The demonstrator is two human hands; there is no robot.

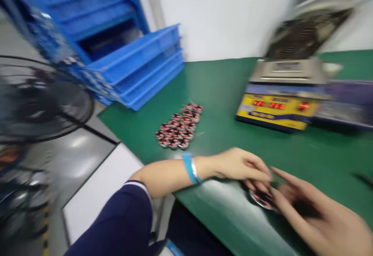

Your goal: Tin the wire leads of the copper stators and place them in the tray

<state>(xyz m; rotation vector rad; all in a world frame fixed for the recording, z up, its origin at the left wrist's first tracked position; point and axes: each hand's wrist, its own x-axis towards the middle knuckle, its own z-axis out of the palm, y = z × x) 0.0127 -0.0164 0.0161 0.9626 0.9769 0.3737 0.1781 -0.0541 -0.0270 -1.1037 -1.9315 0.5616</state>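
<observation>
Fingers of both left hand (244, 166) and right hand (317, 209) pinch a partly hidden round coil (263, 198) at four o'clock, blurred.

Blue crates (145, 63): stacked on the green tabletop (221, 89), beside the white wall (221, 19).
Fan (36, 91): seen at far left, blurred.
Yellow-fronted unit (274, 110): red digits are displayed.
White panel (100, 188): placed below the tabletop's left edge.

Two bare hands (243, 166) at round part (263, 198), green table (221, 131), blue crates (145, 67), yellow-fronted device (275, 108)
</observation>
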